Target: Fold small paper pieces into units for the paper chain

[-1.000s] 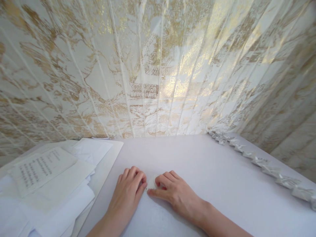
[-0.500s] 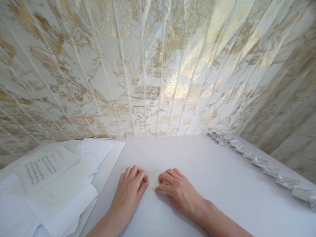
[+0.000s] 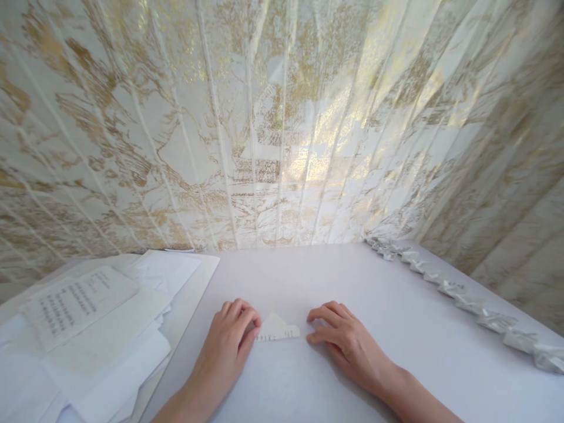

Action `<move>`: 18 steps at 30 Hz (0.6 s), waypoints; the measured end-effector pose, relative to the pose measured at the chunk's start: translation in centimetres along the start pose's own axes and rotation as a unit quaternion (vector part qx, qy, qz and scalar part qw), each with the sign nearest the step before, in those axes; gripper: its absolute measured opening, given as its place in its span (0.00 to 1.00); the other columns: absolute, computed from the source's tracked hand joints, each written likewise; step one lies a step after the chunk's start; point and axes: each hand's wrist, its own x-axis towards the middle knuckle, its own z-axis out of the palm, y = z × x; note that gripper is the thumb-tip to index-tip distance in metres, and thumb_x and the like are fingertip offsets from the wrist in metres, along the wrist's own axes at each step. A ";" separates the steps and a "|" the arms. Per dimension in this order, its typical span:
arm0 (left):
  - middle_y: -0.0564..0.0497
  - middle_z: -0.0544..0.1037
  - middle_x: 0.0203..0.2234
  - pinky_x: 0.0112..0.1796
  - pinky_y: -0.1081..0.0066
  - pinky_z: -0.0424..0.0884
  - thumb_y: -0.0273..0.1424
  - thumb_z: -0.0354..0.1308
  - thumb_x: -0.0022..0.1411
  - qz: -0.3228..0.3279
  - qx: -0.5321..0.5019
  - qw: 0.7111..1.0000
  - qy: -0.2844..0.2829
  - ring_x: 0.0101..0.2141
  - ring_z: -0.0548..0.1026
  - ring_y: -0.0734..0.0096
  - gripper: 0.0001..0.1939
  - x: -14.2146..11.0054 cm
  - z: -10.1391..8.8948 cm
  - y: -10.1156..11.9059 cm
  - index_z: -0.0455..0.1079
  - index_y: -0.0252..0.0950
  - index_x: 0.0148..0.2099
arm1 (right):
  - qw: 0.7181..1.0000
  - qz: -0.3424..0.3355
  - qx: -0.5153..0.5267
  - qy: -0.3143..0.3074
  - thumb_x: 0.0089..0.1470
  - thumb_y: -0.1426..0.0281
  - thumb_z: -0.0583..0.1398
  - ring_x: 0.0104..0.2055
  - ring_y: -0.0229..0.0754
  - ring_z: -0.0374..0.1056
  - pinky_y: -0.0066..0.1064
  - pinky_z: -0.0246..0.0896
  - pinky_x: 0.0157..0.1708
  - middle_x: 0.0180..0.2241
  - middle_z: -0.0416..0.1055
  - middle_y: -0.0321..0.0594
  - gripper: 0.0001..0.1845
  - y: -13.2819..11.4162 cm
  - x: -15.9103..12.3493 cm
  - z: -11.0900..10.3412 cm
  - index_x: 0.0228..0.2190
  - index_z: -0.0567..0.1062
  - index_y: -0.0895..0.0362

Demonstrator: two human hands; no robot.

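Observation:
A small piece of folded white paper [image 3: 277, 328] lies on the pale table. It has a peaked top, a straight lower edge and dark handwritten marks along that edge. At its left end, the thumb and forefinger of my left hand [image 3: 227, 341] are pinched together on the corner. My right hand [image 3: 350, 341] rests a short way to the right of the paper, not touching it. Its thumb and fingers are apart, with nothing between them.
Loose sheets of white paper [image 3: 110, 364], one with handwritten lines [image 3: 74, 305], are heaped on the left. Several folded paper pieces [image 3: 467, 302] run in a row along the table's right edge. A gold-patterned curtain [image 3: 247, 147] hangs behind the table [image 3: 273, 270].
My right hand has let go of the folded paper and moved right, so its right end now shows. My left hand stays at the left end. The view has shifted slightly.

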 end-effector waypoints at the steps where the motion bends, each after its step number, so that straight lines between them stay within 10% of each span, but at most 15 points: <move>1: 0.51 0.71 0.38 0.42 0.60 0.65 0.26 0.45 0.68 0.014 -0.004 1.000 -0.002 0.41 0.67 0.62 0.10 -0.1 -0.1 0.1 0.66 0.40 0.37 | 1.000 0.010 0.004 0.004 0.54 0.86 0.53 0.45 0.46 0.65 0.39 0.63 0.43 0.44 0.72 0.43 0.18 -0.2 -0.1 -0.1 0.35 0.76 0.54; 7: 0.52 0.72 0.44 0.45 0.63 0.67 0.28 0.61 0.62 0.071 0.028 0.997 -0.020 0.46 0.69 0.62 0.09 -0.1 -0.1 1.0 0.69 0.42 0.44 | 0.999 0.034 0.033 0.004 0.50 0.85 0.56 0.45 0.46 0.64 0.38 0.63 0.46 0.45 0.70 0.43 0.20 -2.6 1.4 0.7 0.42 0.71 0.55; 18: 0.47 0.77 0.37 0.39 0.57 0.72 0.18 0.51 0.65 0.124 0.160 0.978 -0.055 0.38 0.75 0.58 0.11 0.2 0.3 1.8 0.74 0.33 0.41 | 0.999 0.043 0.021 -0.001 0.49 0.83 0.59 0.41 0.46 0.64 0.37 0.65 0.43 0.40 0.71 0.42 0.14 -4.1 4.2 4.1 0.37 0.73 0.56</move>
